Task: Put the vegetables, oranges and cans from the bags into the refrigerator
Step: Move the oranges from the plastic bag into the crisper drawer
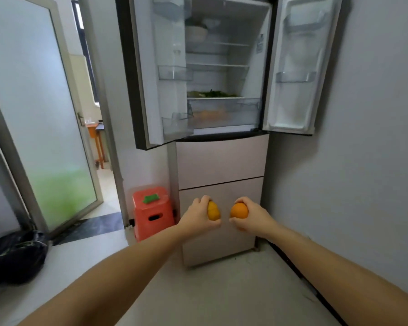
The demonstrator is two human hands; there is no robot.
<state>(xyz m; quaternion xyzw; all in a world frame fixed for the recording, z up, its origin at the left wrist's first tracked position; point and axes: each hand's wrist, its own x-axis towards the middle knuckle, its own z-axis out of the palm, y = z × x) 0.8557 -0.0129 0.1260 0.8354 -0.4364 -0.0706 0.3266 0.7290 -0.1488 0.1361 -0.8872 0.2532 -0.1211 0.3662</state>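
Orange fruit (239, 210), red stool (151, 212), black bag (17, 255).

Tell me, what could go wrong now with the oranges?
Each of the hands grips one orange: the left hand holds an orange and the right hand holds another orange, low down in front of the fridge drawers. One might slip and roll across the floor. The clear drawer seems to hold oranges already and looks shut, so with both hands full, opening it could be awkward.
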